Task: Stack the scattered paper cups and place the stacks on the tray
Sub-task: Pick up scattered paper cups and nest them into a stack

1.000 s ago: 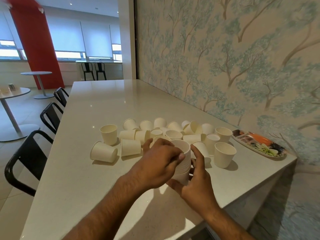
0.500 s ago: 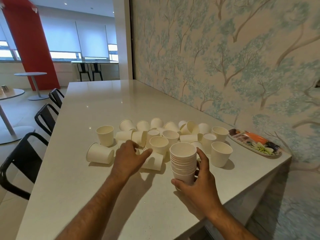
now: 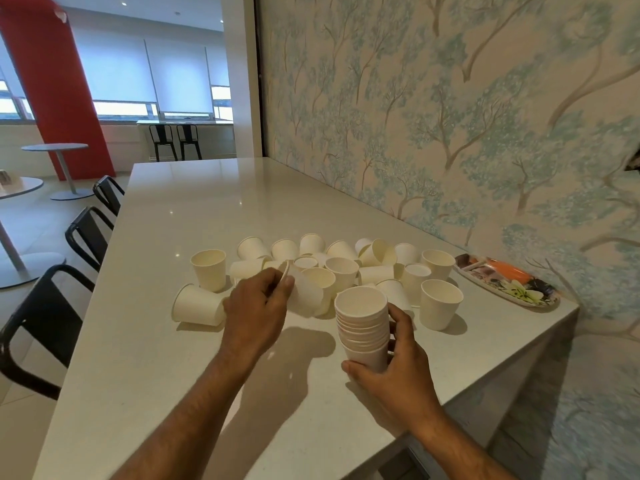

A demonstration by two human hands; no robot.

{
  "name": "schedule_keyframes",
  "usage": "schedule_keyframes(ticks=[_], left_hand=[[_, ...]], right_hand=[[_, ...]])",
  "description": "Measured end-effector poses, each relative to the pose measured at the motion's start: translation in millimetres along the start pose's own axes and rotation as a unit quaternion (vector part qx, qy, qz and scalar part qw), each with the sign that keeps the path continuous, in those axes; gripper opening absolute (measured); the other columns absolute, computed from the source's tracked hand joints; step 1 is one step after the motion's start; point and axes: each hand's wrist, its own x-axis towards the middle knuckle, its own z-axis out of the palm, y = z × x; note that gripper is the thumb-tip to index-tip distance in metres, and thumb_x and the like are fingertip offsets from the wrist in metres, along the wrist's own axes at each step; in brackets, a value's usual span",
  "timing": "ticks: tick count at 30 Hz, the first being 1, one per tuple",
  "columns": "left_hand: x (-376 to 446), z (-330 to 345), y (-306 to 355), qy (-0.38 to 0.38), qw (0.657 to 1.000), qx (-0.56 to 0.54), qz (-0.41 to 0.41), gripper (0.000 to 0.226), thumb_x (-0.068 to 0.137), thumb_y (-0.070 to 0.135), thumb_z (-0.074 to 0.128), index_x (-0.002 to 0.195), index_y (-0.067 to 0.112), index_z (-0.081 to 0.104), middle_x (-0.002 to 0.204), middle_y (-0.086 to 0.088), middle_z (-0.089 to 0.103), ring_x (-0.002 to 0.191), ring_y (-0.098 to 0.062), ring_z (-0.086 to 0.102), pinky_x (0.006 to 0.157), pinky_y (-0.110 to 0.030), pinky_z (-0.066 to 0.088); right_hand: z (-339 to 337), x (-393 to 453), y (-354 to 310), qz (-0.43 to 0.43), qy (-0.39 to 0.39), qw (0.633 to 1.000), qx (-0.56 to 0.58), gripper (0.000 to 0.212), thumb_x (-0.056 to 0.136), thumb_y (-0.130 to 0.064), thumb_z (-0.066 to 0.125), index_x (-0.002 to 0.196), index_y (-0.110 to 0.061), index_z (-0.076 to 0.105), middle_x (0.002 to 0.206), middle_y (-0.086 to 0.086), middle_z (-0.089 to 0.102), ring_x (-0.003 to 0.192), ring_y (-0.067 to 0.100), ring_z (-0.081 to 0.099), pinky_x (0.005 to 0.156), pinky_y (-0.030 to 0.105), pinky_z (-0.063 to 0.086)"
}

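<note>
My right hand [image 3: 398, 368] grips an upright stack of white paper cups [image 3: 363, 323] near the table's front edge. Left of it, my left hand [image 3: 259, 306] is shut on a single paper cup [image 3: 304, 292], pinching its rim and holding it tilted on its side just above the table. Behind both hands lie several scattered cups [image 3: 343, 261], some upright and some tipped over. One upright cup [image 3: 440, 303] stands to the right of the stack. The patterned oval tray [image 3: 509, 282] rests at the far right by the wall and holds no cups.
The white table [image 3: 194, 358] runs along a tree-patterned wall [image 3: 450, 133] on the right. Black chairs [image 3: 45, 317] line its left side. The table's right end drops off just past the tray.
My left hand left the stack, reached left into the scattered cups and picked one up by its rim. My right hand kept holding the stack in place.
</note>
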Motion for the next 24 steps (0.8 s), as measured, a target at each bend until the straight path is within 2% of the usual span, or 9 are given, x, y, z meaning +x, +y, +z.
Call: schedule_keyframes(ticks=[3, 6, 9, 12, 15, 17, 20, 22, 24], left_hand=[[-3, -7, 27, 0.063, 0.992, -0.087, 0.06, 0.013, 0.097, 0.033, 0.058, 0.086, 0.03, 0.065, 0.078, 0.023, 0.061, 0.082, 0.0, 0.061, 0.063, -0.024, 0.047], [-7, -8, 44, 0.058, 0.985, -0.112, 0.115, 0.014, 0.095, 0.039, 0.056, 0.088, 0.033, 0.066, 0.078, 0.021, 0.063, 0.084, 0.0, 0.059, 0.06, -0.021, 0.049], [-12, -3, 51, -0.012, 0.986, -0.065, 0.153, 0.028, 0.095, 0.042, 0.051, 0.09, 0.023, 0.072, 0.08, 0.014, 0.066, 0.083, -0.004, 0.059, 0.069, -0.035, 0.052], [-18, 3, 52, -0.095, 0.982, -0.026, 0.162, 0.037, 0.096, 0.042, 0.043, 0.093, 0.019, 0.072, 0.082, 0.007, 0.07, 0.078, -0.008, 0.059, 0.078, -0.052, 0.047], [-24, 9, 54, -0.163, 0.973, -0.017, 0.16, 0.044, 0.097, 0.046, 0.034, 0.096, 0.019, 0.069, 0.08, 0.007, 0.065, 0.077, -0.009, 0.057, 0.081, -0.047, 0.045], [-28, 12, 57, -0.192, 0.968, -0.002, 0.164, 0.049, 0.095, 0.057, 0.03, 0.095, 0.022, 0.065, 0.08, 0.01, 0.062, 0.078, -0.007, 0.054, 0.083, -0.042, 0.041], [-30, 14, 58, -0.218, 0.956, 0.077, 0.181, 0.059, 0.08, 0.078, 0.043, 0.107, 0.029, 0.063, 0.094, 0.013, 0.064, 0.089, -0.005, 0.052, 0.089, -0.034, 0.033], [-29, 17, 57, -0.234, 0.948, 0.116, 0.184, 0.062, 0.076, 0.07, 0.063, 0.123, 0.03, 0.056, 0.11, 0.011, 0.063, 0.099, -0.007, 0.05, 0.096, -0.036, 0.034], [-28, 20, 56, -0.236, 0.953, 0.1, 0.162, 0.067, 0.077, 0.06, 0.072, 0.131, 0.027, 0.051, 0.117, 0.008, 0.061, 0.103, -0.01, 0.05, 0.095, -0.037, 0.042]], right_hand=[[3, 0, -2, -0.008, -0.002, 1.0, -0.006, 0.1, 0.054, -0.04, 0.09, 0.133, -0.053, 0.03, 0.124, -0.021, 0.057, 0.107, 0.006, 0.062, 0.088, 0.037, 0.058], [5, 1, -6, -0.024, -0.002, 1.0, -0.016, 0.099, 0.055, -0.043, 0.088, 0.133, -0.055, 0.029, 0.12, -0.028, 0.055, 0.105, 0.0, 0.06, 0.086, 0.029, 0.057], [6, 1, -10, -0.039, 0.003, 0.999, -0.02, 0.098, 0.057, -0.04, 0.089, 0.128, -0.065, 0.027, 0.118, -0.032, 0.053, 0.104, -0.005, 0.057, 0.083, 0.021, 0.054], [6, 2, -16, -0.051, 0.002, 0.998, -0.02, 0.099, 0.059, -0.04, 0.089, 0.124, -0.074, 0.022, 0.119, -0.035, 0.049, 0.106, -0.008, 0.054, 0.082, 0.016, 0.051], [4, 1, -20, -0.058, 0.001, 0.998, -0.012, 0.098, 0.06, -0.04, 0.09, 0.134, -0.062, 0.028, 0.125, -0.029, 0.051, 0.11, -0.005, 0.053, 0.087, 0.025, 0.056], [1, 1, -22, -0.064, 0.002, 0.998, -0.005, 0.097, 0.063, -0.038, 0.09, 0.139, -0.053, 0.031, 0.129, -0.025, 0.053, 0.112, -0.002, 0.054, 0.089, 0.028, 0.056], [-4, 2, -20, -0.077, 0.005, 0.997, 0.001, 0.092, 0.067, -0.036, 0.089, 0.139, -0.05, 0.033, 0.13, -0.021, 0.055, 0.112, -0.001, 0.057, 0.088, 0.022, 0.056], [-8, 2, -20, -0.063, 0.005, 0.998, 0.009, 0.096, 0.065, -0.036, 0.09, 0.137, -0.056, 0.029, 0.126, -0.021, 0.056, 0.109, -0.002, 0.058, 0.084, 0.022, 0.058], [-12, 1, -18, -0.046, 0.012, 0.999, 0.018, 0.099, 0.063, -0.038, 0.091, 0.137, -0.056, 0.028, 0.123, -0.021, 0.056, 0.108, 0.0, 0.058, 0.082, 0.024, 0.059]])
